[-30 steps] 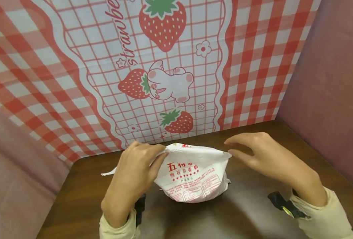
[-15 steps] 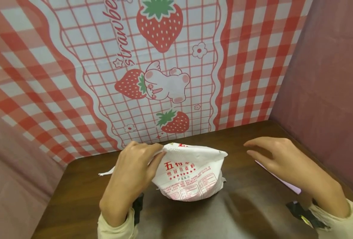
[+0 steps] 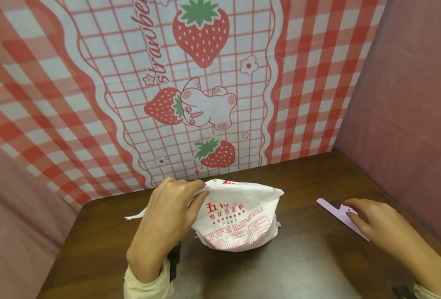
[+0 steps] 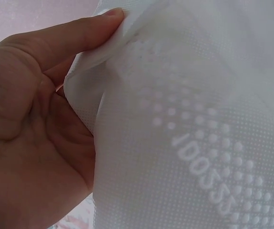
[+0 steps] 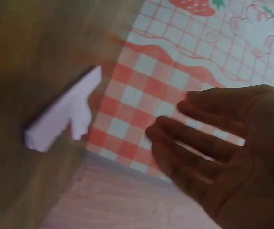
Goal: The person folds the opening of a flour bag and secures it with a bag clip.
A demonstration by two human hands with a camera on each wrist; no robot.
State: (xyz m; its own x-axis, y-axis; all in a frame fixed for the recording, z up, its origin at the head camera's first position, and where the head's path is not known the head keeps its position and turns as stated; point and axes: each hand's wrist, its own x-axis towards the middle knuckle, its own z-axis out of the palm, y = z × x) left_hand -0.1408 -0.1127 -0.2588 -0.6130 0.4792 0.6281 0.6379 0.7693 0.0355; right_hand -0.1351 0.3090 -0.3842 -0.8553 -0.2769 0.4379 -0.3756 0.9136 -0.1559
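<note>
A white flour bag point(image 3: 239, 220) with red print stands on the table, its top edge folded over. My left hand point(image 3: 168, 220) pinches that fold at its left end; in the left wrist view the thumb point(image 4: 86, 36) presses on the white material point(image 4: 175, 157), while the other fingertips are hidden behind it. At the right lies a lilac bag clip point(image 3: 336, 212) with a long straight bar. Over its handle reaches my right hand point(image 3: 381, 226), fingers loosely bent. The right wrist view shows a gap between the clip point(image 5: 63, 112) and the right hand point(image 5: 222, 148).
Behind the brown wooden table point(image 3: 299, 265) hangs a red-and-white checked cloth point(image 3: 314, 83) with strawberries. Pink curtains point(image 3: 403, 124) close off both sides. A white strip point(image 3: 135, 216) sticks out to the left behind my left wrist.
My right hand has moved from beside the bag's right corner rightwards and down to the lilac clip, which has come into view. My left hand keeps its pinch on the bag.
</note>
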